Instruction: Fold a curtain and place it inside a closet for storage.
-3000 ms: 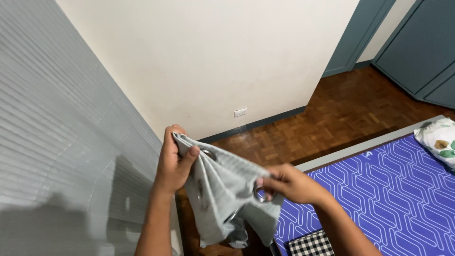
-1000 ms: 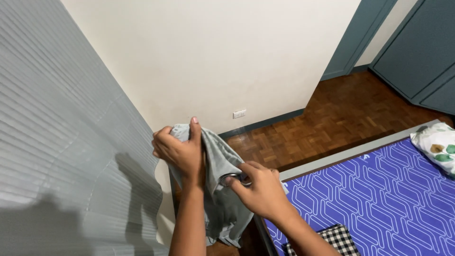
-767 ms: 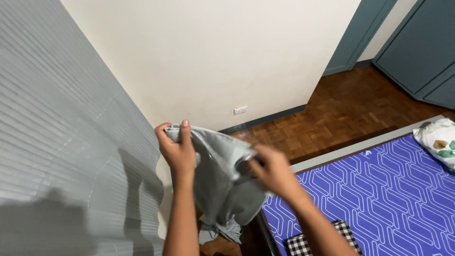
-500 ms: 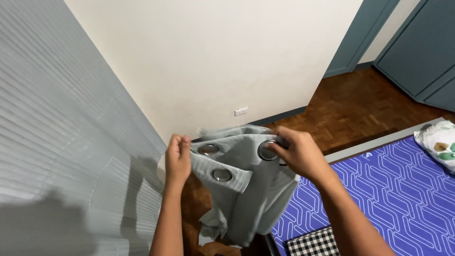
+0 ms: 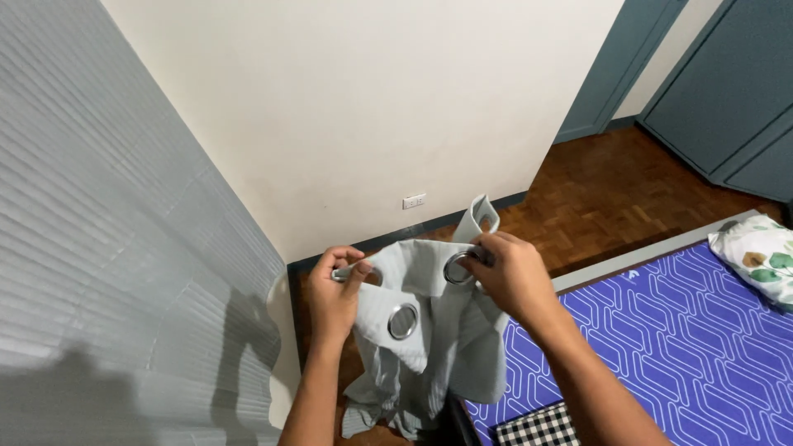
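Now both raised: left hand (image 5: pixel 334 291) and right hand (image 5: pixel 505 268) pinching grey eyelet curtain (image 5: pixel 429 347) top edge.

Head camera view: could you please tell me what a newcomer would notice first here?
At centre, a pale grey curtain with metal eyelets is held up by the left hand and right hand. At lower right lies a bright purple patterned mattress.

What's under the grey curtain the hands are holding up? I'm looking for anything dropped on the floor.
Below the curtain its bunched lower end hangs over wood parquet floor beside the blue-patterned bed. The floor right underneath is covered.
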